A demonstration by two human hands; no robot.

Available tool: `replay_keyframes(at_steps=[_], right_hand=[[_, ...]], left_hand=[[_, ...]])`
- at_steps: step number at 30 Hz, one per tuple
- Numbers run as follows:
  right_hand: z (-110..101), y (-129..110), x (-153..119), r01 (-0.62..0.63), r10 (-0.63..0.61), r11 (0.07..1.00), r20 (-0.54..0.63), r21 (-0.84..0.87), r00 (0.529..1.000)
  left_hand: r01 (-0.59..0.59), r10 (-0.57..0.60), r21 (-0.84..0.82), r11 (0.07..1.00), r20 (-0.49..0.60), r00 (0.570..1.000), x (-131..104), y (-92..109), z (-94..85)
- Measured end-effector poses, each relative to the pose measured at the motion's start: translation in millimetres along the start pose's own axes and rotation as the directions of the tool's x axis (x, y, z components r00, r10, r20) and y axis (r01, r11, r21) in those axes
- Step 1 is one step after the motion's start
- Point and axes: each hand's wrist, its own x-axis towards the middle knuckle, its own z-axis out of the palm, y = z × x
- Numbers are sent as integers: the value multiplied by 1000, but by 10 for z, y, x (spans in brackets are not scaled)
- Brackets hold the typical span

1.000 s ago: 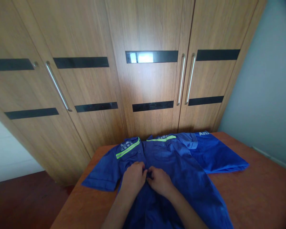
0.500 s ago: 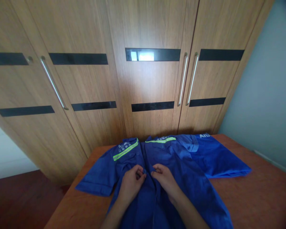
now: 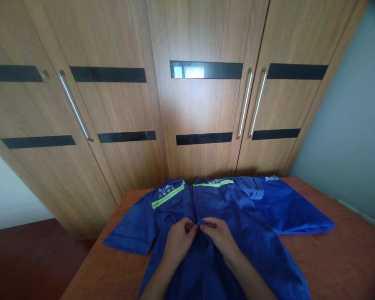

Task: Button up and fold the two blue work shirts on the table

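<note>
A dark blue short-sleeved work shirt [image 3: 256, 246] with yellow-green reflective stripes lies spread out, its collar at the far side. My left hand [image 3: 180, 238] pinches the front edge of the shirt at mid-chest, thumb and forefinger together. Close against it, my right hand [image 3: 218, 236] grips the opposite front edge. The fingertips of both hands nearly meet at the shirt's front opening. Whatever small part lies between the fingertips is hidden.
The shirt rests on a reddish-brown wooden table [image 3: 340, 266]. A folded bright blue cloth [image 3: 300, 212] with white letters lies at the right, partly under the sleeve. Behind stands a wooden wardrobe [image 3: 203, 104] with metal handles; a pale wall [image 3: 356, 125] is at the right.
Both hands have come together at the front opening, closing the gap between their fingertips and bringing the shirt's two edges closer. The view has shifted slightly.
</note>
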Motion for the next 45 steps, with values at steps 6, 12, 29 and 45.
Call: replay_keyframes(at_steps=[6, 12, 29, 45], right_hand=[[-17, -64, -36, -75, 75, 995, 7, 73, 997], [-18, -117, -42, -117, 111, 986, 57, 120, 992], [90, -53, -32, -80, 81, 988, -3, 129, 997], [75, -211, -154, -105, 106, 953, 12, 284, 994]], left_hand=[[75, -77, 190, 979, 1, 997, 116, 39, 36], [38, -61, 322, 946, 59, 996, 152, 89, 23], [-89, 100, 462, 882, 1, 995, 23, 190, -219], [-115, 113, -207, 972, -21, 993, 5, 67, -131]])
